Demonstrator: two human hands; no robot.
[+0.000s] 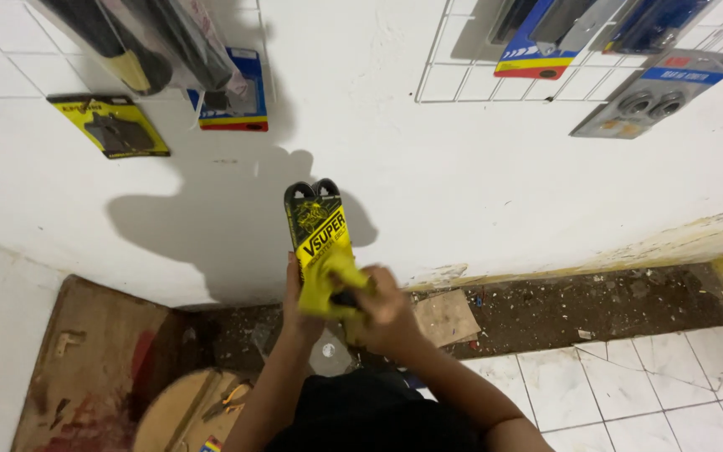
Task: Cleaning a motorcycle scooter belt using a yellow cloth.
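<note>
Your left hand (296, 295) was clamped around the lower end of a black-and-yellow packaged belt (318, 222), holding it upright in front of the white wall (479, 167). Your right hand (385, 311) was closed on a yellow cloth (328, 283), pressed against the lower part of the pack just right of your left hand; the right hand was blurred, so the finger positions were unclear. The pack's black looped top stood clear above both hands, at the centre of the scene.

Below your hands, on the near side, lay white floor tiles (629, 377) to the right, some cracked, and a strip of bare dirt and rubble (562, 305) along the foot of the wall. A flat scrap of cardboard (445, 316) lay just right of your right hand. To the near left stood a wooden board (94, 360) stained red, and beside it a round wooden top (186, 410) with small tools on it.

On the far wall, wire racks (462, 75) carried hanging packaged parts: a yellow-and-black pack (110, 125) far left, a blue-edged pack (232, 96) beside it, and more blue and grey packs (654, 96) far right.
</note>
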